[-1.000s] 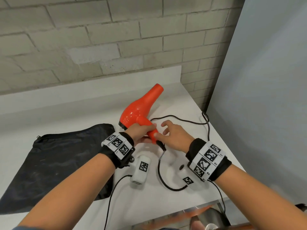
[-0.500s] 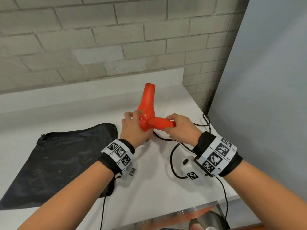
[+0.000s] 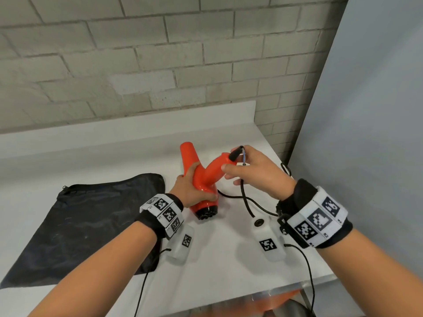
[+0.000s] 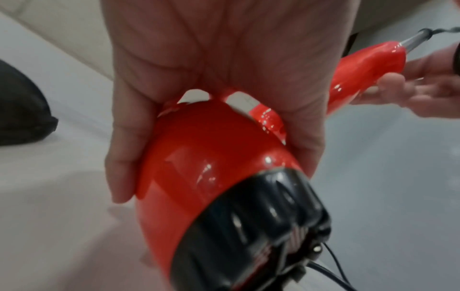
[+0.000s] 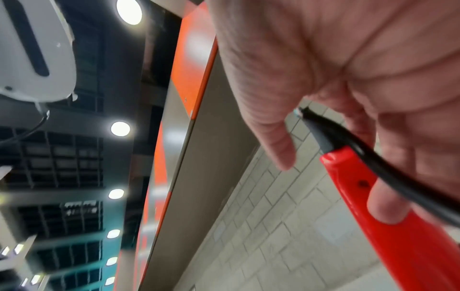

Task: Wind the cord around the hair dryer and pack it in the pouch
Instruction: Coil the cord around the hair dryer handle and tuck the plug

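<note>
Two hands on the red hair dryer point(image 3: 201, 179), lifted over the white table point(image 3: 229, 271).

Left hand point(image 3: 194, 188) wraps the barrel; right hand point(image 3: 256, 172) curls round the handle end, black cord point(image 3: 246, 200) passing under its fingers and trailing toward 5 o'clock. Black pouch point(image 3: 87, 220) lies flat at 9 o'clock, lower corner cut off. No brand legible; wristbands point(image 3: 163, 212) carry square coded markers only. Cord's plug end not visible. Wrist views blurred.
</note>
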`<state>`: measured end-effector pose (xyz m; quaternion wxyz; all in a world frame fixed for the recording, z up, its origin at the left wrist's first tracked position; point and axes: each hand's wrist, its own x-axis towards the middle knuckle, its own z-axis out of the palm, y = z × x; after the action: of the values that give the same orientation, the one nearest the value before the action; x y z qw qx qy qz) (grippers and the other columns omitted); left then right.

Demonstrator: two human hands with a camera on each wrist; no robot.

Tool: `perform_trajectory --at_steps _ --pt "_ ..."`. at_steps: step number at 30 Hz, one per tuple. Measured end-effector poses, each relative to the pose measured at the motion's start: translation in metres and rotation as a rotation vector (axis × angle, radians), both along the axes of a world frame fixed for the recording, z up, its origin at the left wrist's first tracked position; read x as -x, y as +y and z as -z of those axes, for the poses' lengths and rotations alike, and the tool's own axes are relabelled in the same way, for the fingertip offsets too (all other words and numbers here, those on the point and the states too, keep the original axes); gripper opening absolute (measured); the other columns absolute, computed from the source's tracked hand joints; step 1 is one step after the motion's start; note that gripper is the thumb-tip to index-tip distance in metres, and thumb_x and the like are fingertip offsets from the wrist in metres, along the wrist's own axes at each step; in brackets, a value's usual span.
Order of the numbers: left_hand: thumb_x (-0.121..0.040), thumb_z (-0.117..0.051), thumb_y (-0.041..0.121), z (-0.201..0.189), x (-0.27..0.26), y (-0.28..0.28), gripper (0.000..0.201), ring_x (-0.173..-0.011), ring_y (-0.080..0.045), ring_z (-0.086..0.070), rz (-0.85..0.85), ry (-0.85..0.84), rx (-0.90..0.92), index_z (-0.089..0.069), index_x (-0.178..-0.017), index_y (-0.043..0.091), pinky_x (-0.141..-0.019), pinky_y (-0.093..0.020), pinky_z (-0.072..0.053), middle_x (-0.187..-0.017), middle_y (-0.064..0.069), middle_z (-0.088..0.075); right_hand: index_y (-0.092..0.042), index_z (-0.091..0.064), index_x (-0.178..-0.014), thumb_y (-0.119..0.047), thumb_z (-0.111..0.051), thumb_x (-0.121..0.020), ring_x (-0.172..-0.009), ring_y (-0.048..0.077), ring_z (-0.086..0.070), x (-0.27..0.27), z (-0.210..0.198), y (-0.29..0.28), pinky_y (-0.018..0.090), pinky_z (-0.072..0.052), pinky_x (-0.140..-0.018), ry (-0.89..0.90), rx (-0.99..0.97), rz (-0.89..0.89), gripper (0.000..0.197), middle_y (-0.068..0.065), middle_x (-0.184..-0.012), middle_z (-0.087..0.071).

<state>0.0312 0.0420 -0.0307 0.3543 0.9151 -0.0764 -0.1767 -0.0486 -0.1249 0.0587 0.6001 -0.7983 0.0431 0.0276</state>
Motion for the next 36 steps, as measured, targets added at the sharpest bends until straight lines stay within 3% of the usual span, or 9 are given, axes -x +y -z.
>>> perform_trajectory --at_steps 3,10,13,15,18,25,28,32,36 --pt "-0.052 -0.079 0.045 0.001 0.005 0.001 0.113 -0.095 -0.028 -0.061 0.026 0.126 0.025 -0.005 -0.138 0.047 -0.068 -0.041 -0.059 -0.121 -0.008 -0.049 -0.018 -0.050 -0.108 -0.013 -0.056 -0.087 -0.075 0.021 -0.067 -0.003 0.009 0.010 0.029 -0.056 -0.062 -0.113 0.089 0.048 0.023 0.003 -0.112 -0.058" --pt "-0.057 -0.077 0.044 -0.001 0.011 0.004 0.106 -0.103 -0.024 -0.059 0.050 0.239 0.108 -0.010 -0.139 0.046 -0.084 -0.041 -0.054 -0.120 -0.002 -0.054 -0.012 -0.055 -0.111 -0.020 -0.054 -0.090 -0.049 0.014 -0.055 -0.019 0.004 0.013 0.016 -0.043 -0.035 -0.185 0.173 0.061 0.023 0.005 -0.101 -0.060" --pt "-0.070 -0.072 0.030 -0.018 0.012 0.002 0.082 -0.103 -0.017 -0.056 0.149 0.128 0.140 -0.026 -0.138 0.030 -0.089 -0.024 -0.049 -0.113 0.007 -0.057 -0.014 -0.056 -0.109 -0.022 -0.055 -0.089 -0.048 0.013 -0.053 -0.024 0.002 0.014 0.015 -0.039 -0.033 -0.191 0.196 0.051 0.022 0.005 -0.100 -0.060" --pt "-0.076 -0.061 0.011 -0.046 0.015 -0.004 0.062 -0.096 -0.009 -0.053 0.086 -0.022 0.425 -0.035 -0.130 0.028 -0.086 -0.013 -0.047 -0.100 0.015 -0.051 -0.014 -0.057 -0.107 -0.023 -0.056 -0.088 -0.049 0.010 -0.051 -0.026 0.002 0.015 0.011 -0.036 -0.033 -0.213 0.196 0.046 0.021 0.003 -0.096 -0.059" --pt "-0.074 -0.047 0.010 -0.085 0.017 -0.008 0.056 -0.111 -0.010 -0.051 0.170 -0.231 0.787 -0.040 -0.125 0.032 -0.099 -0.021 -0.042 -0.117 0.005 -0.051 -0.021 -0.057 -0.099 -0.024 -0.058 -0.087 -0.055 0.000 -0.049 -0.028 0.002 0.016 0.004 -0.034 -0.037 -0.257 0.234 -0.006 0.012 -0.002 -0.090 -0.059" --pt "-0.086 -0.058 0.008 -0.112 0.004 -0.016 0.012 -0.081 -0.022 -0.068 0.349 -0.434 0.536 -0.067 -0.091 0.013 -0.079 -0.032 -0.055 -0.086 -0.008 -0.070 -0.015 -0.056 -0.108 -0.021 -0.060 -0.085 -0.083 0.006 -0.059 -0.035 0.000 0.015 0.007 -0.041 -0.064 -0.269 0.286 -0.058 0.025 -0.004 -0.096 -0.062" --pt "-0.084 -0.061 0.010 -0.110 -0.005 -0.012 0.011 -0.072 -0.028 -0.064 0.247 -0.460 0.557 -0.066 -0.076 0.016 -0.069 -0.032 -0.053 -0.076 -0.010 -0.068 -0.020 -0.048 -0.091 -0.024 -0.054 -0.088 -0.062 0.007 -0.051 -0.033 0.003 0.006 0.018 -0.039 -0.055 -0.170 0.259 -0.049 0.008 -0.002 -0.090 -0.062" --pt "-0.088 -0.054 0.011 -0.110 -0.011 -0.009 0.015 -0.061 -0.005 -0.056 0.281 -0.404 0.587 -0.063 -0.081 0.020 -0.061 -0.015 -0.048 -0.069 -0.002 -0.059 -0.018 -0.053 -0.081 -0.019 -0.046 -0.093 -0.047 0.001 -0.044 -0.026 -0.007 -0.012 0.008 -0.035 -0.044 -0.191 0.263 -0.037 0.014 -0.005 -0.066 -0.052" --pt "-0.095 -0.040 0.020 -0.112 -0.014 -0.013 0.020 -0.057 -0.003 -0.046 0.405 -0.275 0.611 -0.060 -0.093 0.021 -0.059 -0.015 -0.040 -0.066 0.003 -0.048 -0.013 -0.056 -0.093 -0.011 -0.049 -0.092 -0.059 -0.006 -0.047 -0.031 -0.037 -0.024 0.002 -0.036 -0.060 -0.527 0.520 0.065 0.008 -0.009 -0.074 -0.052"
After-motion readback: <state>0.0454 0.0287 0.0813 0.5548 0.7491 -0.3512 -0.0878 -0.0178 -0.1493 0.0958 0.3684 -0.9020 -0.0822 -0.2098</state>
